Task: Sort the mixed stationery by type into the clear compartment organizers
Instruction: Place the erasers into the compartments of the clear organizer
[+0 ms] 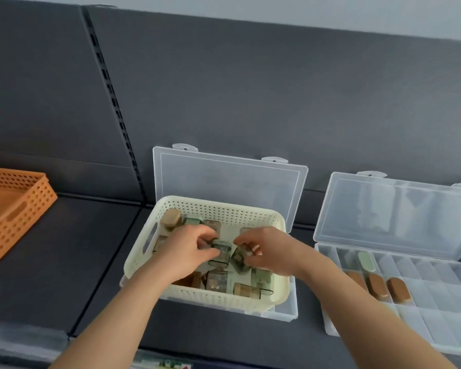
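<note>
Left hand (pixel 189 249) pinches a greenish clip (pixel 220 253) inside the cream basket (pixel 218 206); right hand (pixel 269 251) pinches a second clip (pixel 240 259) beside it. Picking step. Next, likely: lift clear, carry to a matching compartment of the clear organizer (pixel 442 294).

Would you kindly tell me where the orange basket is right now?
Head view: the orange basket sits far left on the dark shelf, well apart from the cream basket.
</note>
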{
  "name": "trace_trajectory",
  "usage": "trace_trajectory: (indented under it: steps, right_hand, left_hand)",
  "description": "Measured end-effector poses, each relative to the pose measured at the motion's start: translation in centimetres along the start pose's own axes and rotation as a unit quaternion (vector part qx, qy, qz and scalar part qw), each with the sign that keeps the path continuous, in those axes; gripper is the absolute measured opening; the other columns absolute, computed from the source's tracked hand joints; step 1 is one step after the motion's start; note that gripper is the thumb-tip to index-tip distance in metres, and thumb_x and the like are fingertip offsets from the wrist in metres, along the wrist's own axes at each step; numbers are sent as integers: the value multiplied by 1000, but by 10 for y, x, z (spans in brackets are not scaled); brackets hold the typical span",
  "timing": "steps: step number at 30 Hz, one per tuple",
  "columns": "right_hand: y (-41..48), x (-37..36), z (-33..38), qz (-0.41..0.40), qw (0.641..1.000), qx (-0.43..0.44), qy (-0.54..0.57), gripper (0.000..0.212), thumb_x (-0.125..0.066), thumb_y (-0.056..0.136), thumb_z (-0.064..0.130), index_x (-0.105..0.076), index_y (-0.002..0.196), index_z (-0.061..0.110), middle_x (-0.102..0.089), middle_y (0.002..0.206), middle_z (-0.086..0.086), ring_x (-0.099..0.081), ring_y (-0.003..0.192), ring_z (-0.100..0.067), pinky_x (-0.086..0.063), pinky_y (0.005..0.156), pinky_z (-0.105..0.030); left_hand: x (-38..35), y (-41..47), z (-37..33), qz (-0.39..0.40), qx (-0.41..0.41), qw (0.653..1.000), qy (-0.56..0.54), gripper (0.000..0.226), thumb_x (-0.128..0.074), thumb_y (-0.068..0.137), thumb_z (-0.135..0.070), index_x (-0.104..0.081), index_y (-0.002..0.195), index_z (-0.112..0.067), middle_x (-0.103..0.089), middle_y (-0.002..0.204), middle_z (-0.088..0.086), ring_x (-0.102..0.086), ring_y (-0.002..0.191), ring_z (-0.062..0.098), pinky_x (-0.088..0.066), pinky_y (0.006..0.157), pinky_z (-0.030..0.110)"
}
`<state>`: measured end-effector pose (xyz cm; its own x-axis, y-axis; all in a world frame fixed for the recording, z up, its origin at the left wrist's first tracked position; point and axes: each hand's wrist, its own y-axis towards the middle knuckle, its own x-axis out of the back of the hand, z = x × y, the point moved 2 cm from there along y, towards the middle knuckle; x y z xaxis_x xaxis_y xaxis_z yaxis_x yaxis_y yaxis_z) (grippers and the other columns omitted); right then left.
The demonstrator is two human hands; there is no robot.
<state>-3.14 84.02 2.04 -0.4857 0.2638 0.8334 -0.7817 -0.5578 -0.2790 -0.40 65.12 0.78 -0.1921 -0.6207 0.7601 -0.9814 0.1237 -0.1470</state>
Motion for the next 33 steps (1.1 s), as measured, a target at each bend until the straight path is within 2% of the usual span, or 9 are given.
trace_trajectory:
  steps: [5,8,11,15,18,23,27,31,33]
  right_hand:
    - [-8,8,-14,-61,991,-36,112,40,-64,83,15,-62,121,25,-65,115,8,-63,100,-8,-54,89,-30]
    - [-15,10,-18,-103,972,-53,205,46,-64,81,6,-61,122,25,-62,115,14,-64,100,-4,-56,81,-22]
    - [-24,13,-22,-141,932,-66,326,47,-64,80,-5,-62,118,22,-64,114,2,-67,97,-12,-58,83,-30]
    - [-40,15,-30,-155,875,-36,457,59,-62,79,-14,-59,126,23,-62,117,-8,-63,108,-22,-53,93,-36]
    - [-52,16,-38,-168,826,-19,537,60,-59,81,-17,-57,128,21,-62,115,-11,-63,107,-25,-51,95,-35]
    - [-82,25,-75,-238,795,-53,556,44,-78,73,10,-60,113,17,-66,102,-12,-63,97,-30,-52,92,-37]
    - [-110,39,-111,-307,784,-108,528,26,-68,82,10,-59,106,8,-69,91,-6,-67,86,-19,-53,72,-19]
    - [-127,45,-147,-303,820,-168,455,19,-61,92,23,-66,109,30,-67,94,0,-58,77,-14,-45,62,-20]
    - [-132,46,-162,-296,809,-171,479,18,-61,91,21,-70,105,29,-67,88,-8,-50,68,-14,-38,54,-20]
  left_hand:
    - [-13,24,-11,83,-45,986,139,63,-70,80,-43,-48,137,-27,-40,138,-14,-50,115,10,-44,98,31]
    - [-19,31,-14,102,-53,979,171,53,-72,76,-48,-54,123,-32,-52,122,-13,-55,101,9,-51,86,33]
    - [-20,32,-12,97,-54,987,112,38,-77,75,-38,-51,102,-35,-55,107,-17,-54,91,3,-50,79,25]
    - [-8,30,-13,32,-34,999,-5,58,-79,73,-34,-49,123,-35,-51,117,-22,-52,108,2,-42,89,21]
    - [2,26,-32,-24,-70,996,-57,44,-77,74,-42,-57,112,-36,-58,108,-22,-55,97,-2,-44,77,20]
    - [-6,19,-85,-43,-118,985,-121,24,-68,81,-46,-52,94,-34,-61,88,-14,-57,77,6,-45,64,27]
    - [-35,23,-127,-51,-127,970,-202,19,-66,84,-32,-49,93,-32,-65,90,-16,-60,70,14,-50,63,36]
    - [-74,30,-161,-22,-129,965,-228,13,-68,85,-31,-55,89,-31,-62,74,-8,-53,56,12,-44,52,29]
    - [-94,37,-170,8,-102,967,-234,15,-67,84,-30,-54,92,-33,-64,83,-9,-57,63,11,-45,55,26]
